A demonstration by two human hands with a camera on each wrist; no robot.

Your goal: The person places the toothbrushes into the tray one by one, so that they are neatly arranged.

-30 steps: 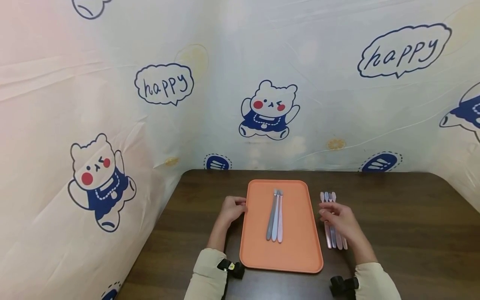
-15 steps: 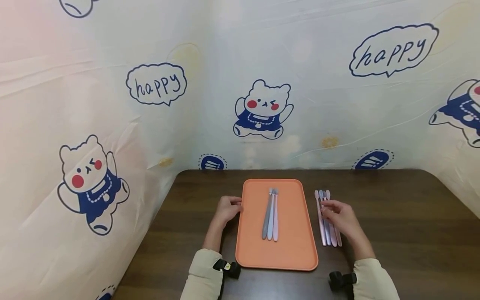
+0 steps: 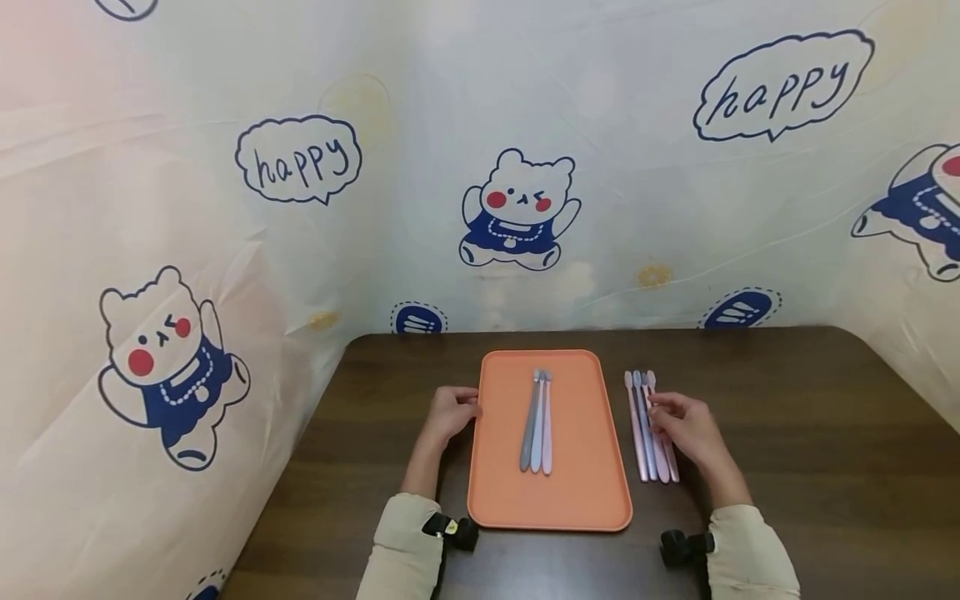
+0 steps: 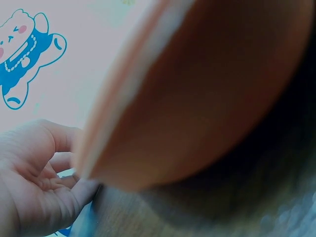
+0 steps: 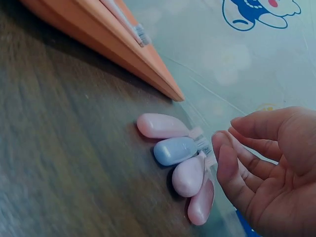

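An orange tray (image 3: pixel 585 467) lies on the table with three toothbrushes (image 3: pixel 537 429) side by side on it, one grey, one pale blue and one pink. My left hand (image 3: pixel 450 410) holds the tray's left rim between thumb and bent fingers. In the left wrist view this hand (image 4: pixel 39 177) meets the rim's edge. Several pink and blue toothbrushes (image 3: pixel 640 433) lie in a row to the tray's right. Over their upper right part hovers my right hand (image 3: pixel 690 429), fingers bent. Its thumb and index finger are apart in the right wrist view, close to the brush heads, with nothing visibly between them.
The dark wooden table (image 3: pixel 810 433) extends to both sides of the tray. Behind it hangs a pale curtain (image 3: pixel 630 167) printed with bears and the word "happy". Each wrist wears a black camera (image 3: pixel 686 547) over a cream sleeve.
My right hand has moved rightward across the row of toothbrushes, uncovering the left ones. My left hand stays at the tray's rim. The whole head view has shifted slightly.
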